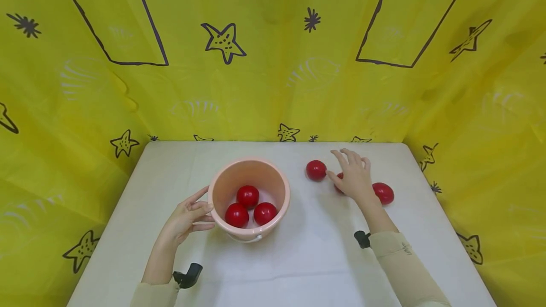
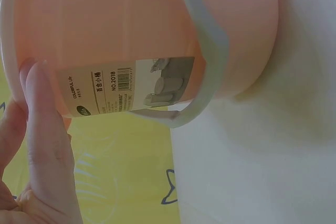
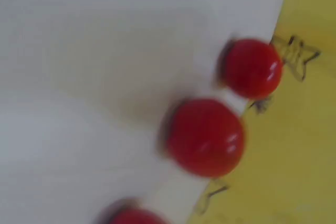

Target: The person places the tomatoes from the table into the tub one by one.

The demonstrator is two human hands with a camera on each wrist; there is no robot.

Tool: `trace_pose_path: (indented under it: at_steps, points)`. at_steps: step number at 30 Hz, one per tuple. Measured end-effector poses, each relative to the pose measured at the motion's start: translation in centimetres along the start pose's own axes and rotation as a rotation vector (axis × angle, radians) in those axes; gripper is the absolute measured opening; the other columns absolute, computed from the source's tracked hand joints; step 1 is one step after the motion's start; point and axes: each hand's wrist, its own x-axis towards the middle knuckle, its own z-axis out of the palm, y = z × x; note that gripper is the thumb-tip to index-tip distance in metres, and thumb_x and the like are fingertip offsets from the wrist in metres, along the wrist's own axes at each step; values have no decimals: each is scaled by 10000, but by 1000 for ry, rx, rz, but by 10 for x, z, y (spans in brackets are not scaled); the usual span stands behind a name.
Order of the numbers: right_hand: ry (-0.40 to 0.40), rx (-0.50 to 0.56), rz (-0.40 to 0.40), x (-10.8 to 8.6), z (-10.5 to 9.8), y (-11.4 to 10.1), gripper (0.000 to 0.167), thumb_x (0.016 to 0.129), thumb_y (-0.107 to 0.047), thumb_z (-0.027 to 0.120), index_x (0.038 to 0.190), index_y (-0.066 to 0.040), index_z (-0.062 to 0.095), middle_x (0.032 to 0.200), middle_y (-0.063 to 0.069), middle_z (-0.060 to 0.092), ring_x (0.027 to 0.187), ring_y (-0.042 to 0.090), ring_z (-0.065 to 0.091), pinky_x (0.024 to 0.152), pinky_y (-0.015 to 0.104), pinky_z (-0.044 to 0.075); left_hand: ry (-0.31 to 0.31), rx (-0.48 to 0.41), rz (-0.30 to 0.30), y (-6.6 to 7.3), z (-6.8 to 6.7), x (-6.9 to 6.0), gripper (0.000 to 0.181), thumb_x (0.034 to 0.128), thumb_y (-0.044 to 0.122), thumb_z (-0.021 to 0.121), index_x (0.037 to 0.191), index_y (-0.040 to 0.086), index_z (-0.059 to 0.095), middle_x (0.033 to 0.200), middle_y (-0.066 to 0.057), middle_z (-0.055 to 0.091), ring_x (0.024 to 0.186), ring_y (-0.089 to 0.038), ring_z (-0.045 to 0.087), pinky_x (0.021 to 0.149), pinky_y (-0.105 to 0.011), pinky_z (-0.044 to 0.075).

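A pale pink bucket (image 1: pixel 249 167) stands on the table with three glossy red balls (image 1: pixel 248 197) inside. At its left side is my left hand (image 1: pixel 187 217), its fingers fairly straight and touching the wall near the rim. The left wrist view shows a straight digit (image 2: pixel 47 124) against the bucket wall beside a printed label (image 2: pixel 126 87). My right hand (image 1: pixel 354 176) hovers with spread fingers over a red ball (image 1: pixel 340 183), partly covering it. Another red ball (image 1: pixel 316 170) lies left of that hand, and one more (image 1: pixel 383 193) to its right. The right wrist view shows no fingers, only blurred balls (image 3: pixel 206 137).
The white table (image 1: pixel 290 278) meets a yellow curtain (image 1: pixel 264 94) with drawn stars at the back and sides. A white bucket handle (image 1: pixel 251 239) hangs at the bucket's front. Dark straps (image 1: pixel 187 276) are on both wrists.
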Motion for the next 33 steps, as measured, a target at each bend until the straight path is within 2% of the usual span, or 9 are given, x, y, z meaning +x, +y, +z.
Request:
trace_pose_path:
  at_steps: [5,11,16,20,26,33]
  points:
    - [-35,13,162,-19,2,38,688,812,-300,645,1375,-101,302,1340,248,301,1231,434,240,957,650,165,-3,3,4,0,0,0,636,906,85,553,1453,92,229,926,-57,664,743,-178,680,679,-373,562]
    - [-64,50,306,-40,12,72,709,816,-294,638,1373,-34,287,1320,304,274,1198,485,215,938,696,118,5,7,5,1,0,0,632,906,71,548,1452,88,230,925,-57,661,739,-176,678,676,-372,562]
    - [-104,57,412,-54,19,91,741,793,-302,652,1356,5,281,1274,339,272,1162,509,213,940,713,113,5,7,6,2,1,-1,633,901,74,558,1448,80,239,893,-31,662,728,-173,679,673,-371,562]
    - [-140,113,487,-63,25,100,807,776,-335,669,1360,44,260,1257,360,264,1157,527,194,947,727,71,7,13,9,2,2,-1,625,903,64,549,1447,79,241,894,-35,662,725,-172,678,669,-367,563]
    - [-187,144,534,-71,33,110,880,771,-405,676,1355,87,238,1239,369,275,1148,530,190,943,724,65,12,15,3,2,2,0,634,902,79,557,1449,83,238,897,-32,664,731,-171,677,671,-365,563]
    - [-162,105,538,-75,38,113,834,786,-440,647,1270,143,297,1146,362,334,1093,516,240,905,702,134,24,18,-1,2,2,-1,633,901,84,559,1449,90,242,930,-73,665,739,-182,679,668,-367,564]
